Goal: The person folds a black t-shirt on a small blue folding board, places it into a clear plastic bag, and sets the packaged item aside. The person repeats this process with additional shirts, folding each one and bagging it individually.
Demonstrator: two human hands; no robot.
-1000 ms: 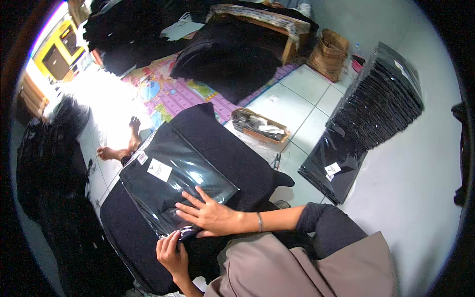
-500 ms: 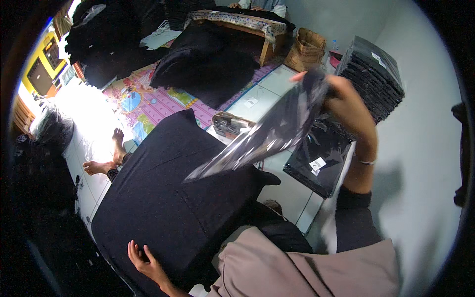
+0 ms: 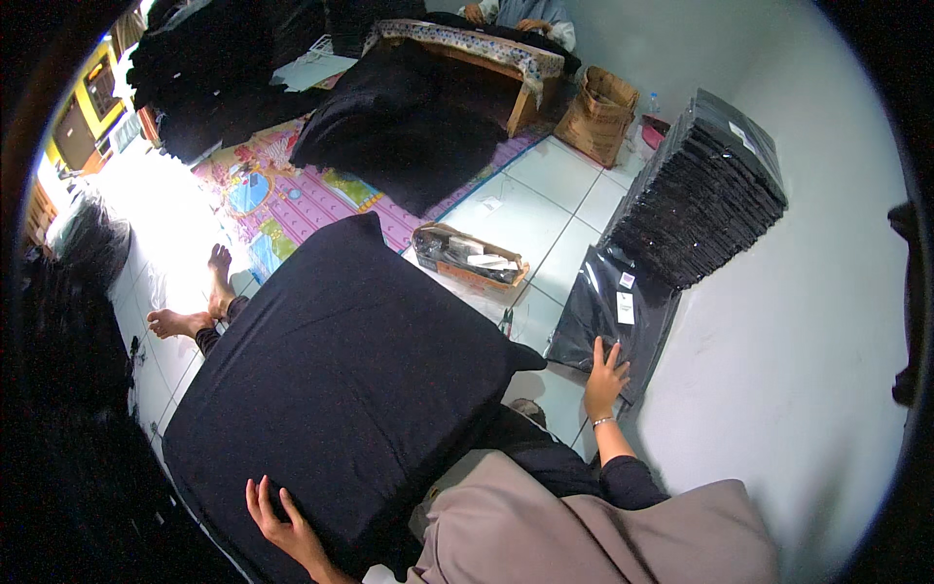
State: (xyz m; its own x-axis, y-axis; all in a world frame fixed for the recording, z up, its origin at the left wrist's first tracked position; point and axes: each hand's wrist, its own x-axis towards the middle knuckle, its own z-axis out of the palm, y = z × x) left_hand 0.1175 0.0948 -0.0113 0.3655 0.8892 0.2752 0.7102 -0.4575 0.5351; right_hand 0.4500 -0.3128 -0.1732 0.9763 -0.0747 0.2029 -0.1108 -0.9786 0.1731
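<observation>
My left hand (image 3: 284,524) rests with fingers apart on the near left part of a broad, black-cloth-covered surface (image 3: 341,360) in front of me. What lies under the cloth is hidden. Off to the right, my right hand (image 3: 605,384) has its fingers spread on a flat black packet (image 3: 586,310) in clear plastic. A white tag (image 3: 626,308) shows on that packet, just beyond the fingertips. The packet lies on the floor by the wall, in front of a tall stack of similar black packets (image 3: 681,200). Neither hand grips anything.
An open carton (image 3: 467,258) of small items stands beyond the cloth, with small snips (image 3: 506,323) nearby. Behind are a brown paper bag (image 3: 596,117), black fabric heaps (image 3: 399,136), a pink patterned mat (image 3: 316,209) and a low table (image 3: 457,41), where another person's hands work.
My right hand has come down from mid-air to the pile by the wall. The clear-wrapped black packet it held raised now lies there, released. My left hand stays almost in place.
</observation>
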